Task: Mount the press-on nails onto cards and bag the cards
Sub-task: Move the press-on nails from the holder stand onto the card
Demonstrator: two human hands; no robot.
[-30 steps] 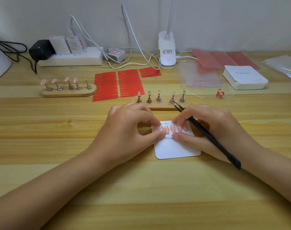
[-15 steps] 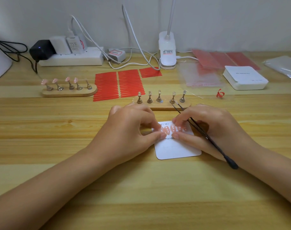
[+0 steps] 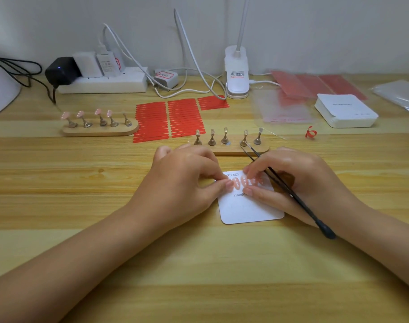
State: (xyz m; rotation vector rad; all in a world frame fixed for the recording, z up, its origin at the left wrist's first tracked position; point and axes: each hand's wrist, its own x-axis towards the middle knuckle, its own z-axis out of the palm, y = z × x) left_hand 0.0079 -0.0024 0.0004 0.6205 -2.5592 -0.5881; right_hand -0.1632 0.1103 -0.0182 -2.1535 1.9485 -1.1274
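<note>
A white card (image 3: 247, 209) lies on the wooden table in front of me with a row of pink press-on nails (image 3: 243, 182) along its top. My left hand (image 3: 182, 183) pinches the leftmost nail on the card between thumb and forefinger. My right hand (image 3: 299, 183) grips black tweezers (image 3: 289, 192) that lie across it, while its fingertips press on the nails at the right of the row. Just behind the card, a wooden stand (image 3: 229, 149) carries several bare metal holders. Another stand (image 3: 101, 129) at the left holds several pink nails.
Red adhesive strip sheets (image 3: 168, 118) lie behind the stands. A stack of white cards (image 3: 345, 110), clear bags (image 3: 282, 108) and red sheets (image 3: 315, 85) are at the back right. A power strip (image 3: 103, 82), cables and a clip lamp (image 3: 236, 73) line the wall.
Both hands stay on the card. The tweezers in my right hand have tilted slightly, their rear end swinging a little nearer to me.
</note>
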